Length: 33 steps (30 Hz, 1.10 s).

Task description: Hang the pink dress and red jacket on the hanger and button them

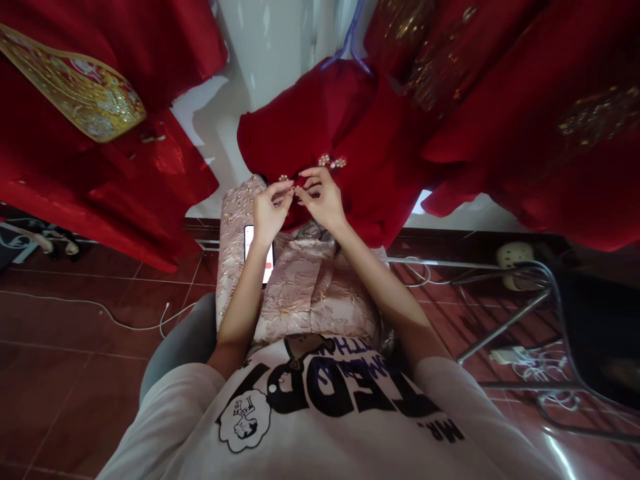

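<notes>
A red garment (pixel 280 133) with paired beaded flower ornaments (pixel 333 161) hangs from a purple hanger (pixel 347 47), its lower part spread over my lap. My left hand (pixel 270 215) pinches a small fastening at the garment's front, just below another beaded flower (pixel 283 179). From the other side my right hand (pixel 324 200) pinches at the same spot, so the fingertips of both hands nearly meet. The fastening itself is mostly covered by the fingers. Under my forearms lies a pink brocade cloth (pixel 300 280) with raised flowers. By my left wrist, a lit phone (pixel 269 270) rests on it.
More red garments hang at left (pixel 165 167) and right (pixel 510 160), some with gold embroidery. A metal-framed chair (pixel 555 300) stands at right, near a power strip (pixel 505 355) with tangled cables. A white cable (pixel 120 323) crosses the tiled floor at left.
</notes>
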Tool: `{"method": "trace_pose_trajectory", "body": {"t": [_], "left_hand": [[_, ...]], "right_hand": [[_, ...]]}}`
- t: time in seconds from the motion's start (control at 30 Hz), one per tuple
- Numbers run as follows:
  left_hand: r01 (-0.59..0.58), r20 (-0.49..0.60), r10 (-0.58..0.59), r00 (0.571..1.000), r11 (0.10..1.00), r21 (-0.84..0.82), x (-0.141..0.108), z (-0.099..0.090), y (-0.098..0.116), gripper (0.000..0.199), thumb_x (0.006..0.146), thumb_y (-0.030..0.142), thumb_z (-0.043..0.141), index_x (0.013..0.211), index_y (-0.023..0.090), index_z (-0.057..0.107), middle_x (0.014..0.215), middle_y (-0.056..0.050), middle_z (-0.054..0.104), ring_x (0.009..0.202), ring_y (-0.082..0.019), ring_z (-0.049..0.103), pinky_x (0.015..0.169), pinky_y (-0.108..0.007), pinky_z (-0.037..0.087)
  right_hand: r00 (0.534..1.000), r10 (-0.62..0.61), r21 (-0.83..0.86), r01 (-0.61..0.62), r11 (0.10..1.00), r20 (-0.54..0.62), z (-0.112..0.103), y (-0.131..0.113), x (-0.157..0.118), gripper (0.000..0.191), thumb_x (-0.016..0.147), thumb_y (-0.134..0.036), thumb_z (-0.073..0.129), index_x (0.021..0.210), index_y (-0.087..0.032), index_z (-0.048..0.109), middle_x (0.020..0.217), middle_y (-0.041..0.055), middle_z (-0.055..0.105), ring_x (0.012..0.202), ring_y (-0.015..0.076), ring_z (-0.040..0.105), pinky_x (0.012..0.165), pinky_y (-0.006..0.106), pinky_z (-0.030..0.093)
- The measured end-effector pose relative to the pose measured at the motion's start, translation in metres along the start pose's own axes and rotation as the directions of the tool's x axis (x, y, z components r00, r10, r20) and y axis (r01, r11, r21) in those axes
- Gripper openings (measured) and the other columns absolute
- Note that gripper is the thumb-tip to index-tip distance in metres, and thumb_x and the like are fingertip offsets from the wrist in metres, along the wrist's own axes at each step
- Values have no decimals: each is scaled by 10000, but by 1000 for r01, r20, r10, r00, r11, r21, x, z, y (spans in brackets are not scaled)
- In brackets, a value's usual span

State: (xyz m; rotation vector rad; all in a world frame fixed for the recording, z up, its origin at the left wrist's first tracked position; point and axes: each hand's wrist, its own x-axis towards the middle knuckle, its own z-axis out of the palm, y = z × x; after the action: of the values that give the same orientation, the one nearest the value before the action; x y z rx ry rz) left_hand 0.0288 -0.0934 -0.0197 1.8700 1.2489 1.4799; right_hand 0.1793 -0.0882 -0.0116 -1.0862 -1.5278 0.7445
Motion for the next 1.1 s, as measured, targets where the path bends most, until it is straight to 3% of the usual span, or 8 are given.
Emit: {"method": "trace_pose_trajectory", "body": {"t": [0.2,0.4,0.67,0.8,0.93,1.0,1.1], "left_hand": [[-23,-61,25,998,999,49,-1,-1,0,240,964,95,652,1125,194,800,1127,-58,803,987,-208,790,947,-346,664],[-25,-74,29,997,998,53,1,-7,-2,153,957,102,683,1024,183,794,1022,-49,811,916,-186,789,906,-318,660],[77,40,-74,996,994,-81,6,-8,-2,153,926,34,651,1006,153,703,1031,-62,781,951,-163,757,916,-270,601],[162,73,-162,984,987,0,3,-10,-6,265,896,-27,595,1088,153,626,1043,-84,748,958,-181,737,870,-281,592],[178,179,-219,959,960,218,-4,-18,-9,269,821,-59,541,946,157,642,1034,-92,727,996,-217,713,937,-330,569],[203,246,-292,924,921,333,-7,-22,-8,251,798,-39,579,937,154,659,1025,-97,724,985,-240,708,950,-348,559],[242,332,-427,841,847,474,-11,-21,-3,217,840,60,683,1045,131,676,1006,-107,728,949,-266,716,930,-354,554]], "right_hand": [[993,-112,-160,106,981,-30,0,-10,0,295,887,-168,638,1168,-239,584,1040,52,619,911,177,658,862,330,620],[993,-114,-172,106,979,-35,0,-7,2,294,927,-193,627,1213,-241,579,1094,68,638,882,175,653,863,341,615],[985,-167,-190,174,966,52,-5,-11,-2,253,931,-128,586,1172,-206,598,1176,98,685,997,183,694,888,331,631],[976,-114,-108,136,985,186,-27,-18,-19,227,943,-173,585,1166,-180,625,1280,117,698,1026,196,736,865,330,638],[957,-45,-219,111,969,287,-64,-36,-34,151,926,-199,618,1036,-170,716,1157,89,754,945,193,754,872,338,626],[962,-42,-289,123,950,270,-80,-48,-37,147,930,-216,625,996,-167,747,1074,80,770,902,188,749,864,337,616],[969,57,-432,55,900,241,-93,-61,-38,167,951,-240,621,980,-159,764,915,71,769,818,191,739,825,350,599]]}}
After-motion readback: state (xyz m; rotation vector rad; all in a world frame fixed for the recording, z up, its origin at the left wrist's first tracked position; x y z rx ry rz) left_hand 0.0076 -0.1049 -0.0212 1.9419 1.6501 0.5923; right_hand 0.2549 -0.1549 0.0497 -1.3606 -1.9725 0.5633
